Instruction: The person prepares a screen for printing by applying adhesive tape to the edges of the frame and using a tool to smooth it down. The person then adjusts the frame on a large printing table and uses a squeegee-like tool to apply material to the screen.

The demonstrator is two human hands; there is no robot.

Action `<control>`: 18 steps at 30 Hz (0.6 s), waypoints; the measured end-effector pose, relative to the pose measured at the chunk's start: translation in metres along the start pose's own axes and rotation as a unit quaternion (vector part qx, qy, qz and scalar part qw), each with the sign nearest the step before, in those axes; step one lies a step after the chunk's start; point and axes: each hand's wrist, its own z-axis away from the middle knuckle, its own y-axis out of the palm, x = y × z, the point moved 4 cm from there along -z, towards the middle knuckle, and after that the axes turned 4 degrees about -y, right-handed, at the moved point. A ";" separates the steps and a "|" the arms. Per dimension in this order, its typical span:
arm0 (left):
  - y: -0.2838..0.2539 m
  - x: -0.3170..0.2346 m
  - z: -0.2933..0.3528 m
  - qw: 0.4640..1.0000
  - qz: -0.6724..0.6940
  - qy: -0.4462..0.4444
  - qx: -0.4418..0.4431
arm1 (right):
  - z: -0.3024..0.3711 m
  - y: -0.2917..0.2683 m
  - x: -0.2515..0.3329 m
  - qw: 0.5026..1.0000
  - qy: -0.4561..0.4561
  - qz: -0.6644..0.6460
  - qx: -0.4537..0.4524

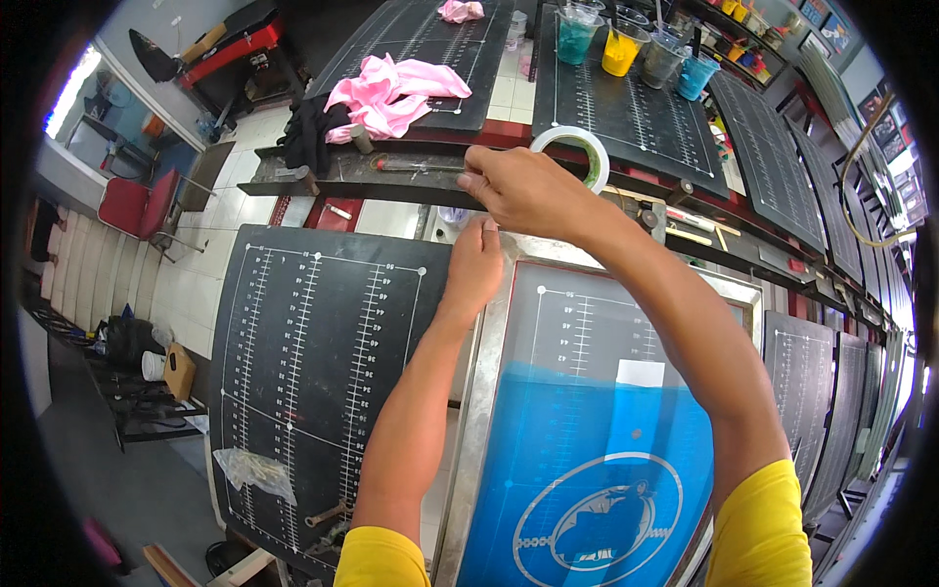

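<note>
Left hand (476,266) and right hand (533,195), both curled, sit near the upper-left corner of a screen frame (473,421); anything pinched is unclear.

Screen (587,421): before me, right of my board (328,342).
Bag (256,474): on that board's near end.
Tape (599,161): beyond the screen.
Cloth (391,93): left of tape, on a far board (411,39).
Cups (621,51): behind tape, on another board (606,112).

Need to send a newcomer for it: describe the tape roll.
Start at the big blue screen. Beyond its far edge, beside the right hand, is the tape roll. It's the white ring with a wide hole, unlike the coloured cups farther back.
</note>
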 end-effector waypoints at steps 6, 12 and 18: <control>-0.005 0.010 -0.003 1.000 -0.005 0.023 -0.002 | 0.039 -0.007 -0.021 0.974 0.055 -0.188 -0.115; 0.002 -0.003 -0.001 0.999 0.019 0.041 0.014 | 0.055 0.003 -0.017 0.969 0.065 -0.160 -0.177; 0.000 0.004 -0.002 1.000 0.008 0.028 0.006 | 0.031 -0.002 -0.001 0.994 0.048 -0.035 -0.093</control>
